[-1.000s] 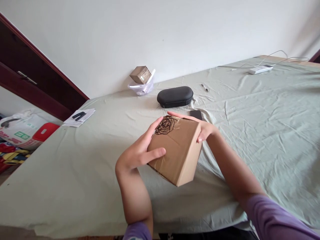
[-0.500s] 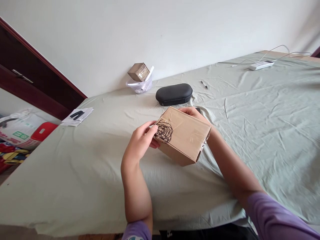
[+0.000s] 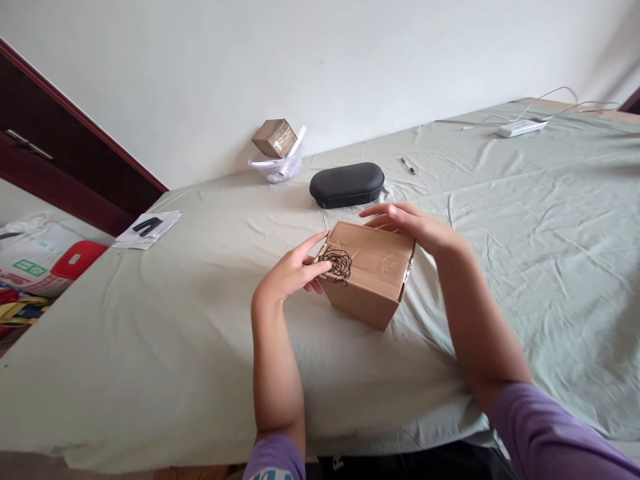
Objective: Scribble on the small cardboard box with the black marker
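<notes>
A brown cardboard box (image 3: 375,257) rests on the cloth-covered table in front of me, its long side slanting. On its upper left corner is a black tangle (image 3: 340,265) that looks like thin cord; I cannot tell whether it lies loose. My left hand (image 3: 295,270) is at the box's left end, thumb over the tangle on top and fingers against the end face. Over the far right edge, my right hand (image 3: 407,223) has its fingers stretched out, holding nothing I can see. A black zip case (image 3: 347,185) lies just beyond the box.
By the wall, a clear plastic bowl (image 3: 280,170) bears a small taped box (image 3: 275,138). A pen (image 3: 408,165) lies right of the case. Papers (image 3: 157,233) with a black object lie left. A white power strip (image 3: 521,127) with cables is at the far right.
My right hand has come up from behind the box to above its far edge, its fingers straightening. The box has turned slightly and sits lower on the table.
</notes>
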{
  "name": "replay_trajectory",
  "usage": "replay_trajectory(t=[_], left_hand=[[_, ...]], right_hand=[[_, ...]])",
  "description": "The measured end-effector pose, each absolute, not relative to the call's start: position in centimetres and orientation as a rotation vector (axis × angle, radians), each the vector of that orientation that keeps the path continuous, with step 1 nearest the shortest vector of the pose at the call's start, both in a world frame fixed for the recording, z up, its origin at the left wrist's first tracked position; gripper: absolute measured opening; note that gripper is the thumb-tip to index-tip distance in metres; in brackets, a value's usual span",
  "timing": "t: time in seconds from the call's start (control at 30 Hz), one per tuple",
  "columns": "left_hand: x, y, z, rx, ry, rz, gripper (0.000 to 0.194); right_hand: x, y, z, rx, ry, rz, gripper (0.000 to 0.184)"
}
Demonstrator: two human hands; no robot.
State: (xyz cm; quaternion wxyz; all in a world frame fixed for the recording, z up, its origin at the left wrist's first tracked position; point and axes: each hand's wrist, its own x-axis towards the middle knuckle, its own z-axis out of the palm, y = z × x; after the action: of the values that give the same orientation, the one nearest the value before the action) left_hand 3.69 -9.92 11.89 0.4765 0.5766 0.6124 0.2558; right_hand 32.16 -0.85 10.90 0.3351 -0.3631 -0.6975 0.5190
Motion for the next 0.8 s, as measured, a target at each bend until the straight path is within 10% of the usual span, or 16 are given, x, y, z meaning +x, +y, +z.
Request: replay_trajectory(t=[0.2, 0.8], left_hand=[[3.7, -12.0, 13.0, 1.397, 1.570, 0.580, 0.092], [3.6, -8.8, 9.3, 1.424, 1.123, 0.818, 0.132]], right_hand=[[32.6, -7.7, 13.4, -1.093, -2.485, 0.540, 0.122], [32.0, -5.0, 12.2, -1.099, -2.578, 0.574, 0.100]])
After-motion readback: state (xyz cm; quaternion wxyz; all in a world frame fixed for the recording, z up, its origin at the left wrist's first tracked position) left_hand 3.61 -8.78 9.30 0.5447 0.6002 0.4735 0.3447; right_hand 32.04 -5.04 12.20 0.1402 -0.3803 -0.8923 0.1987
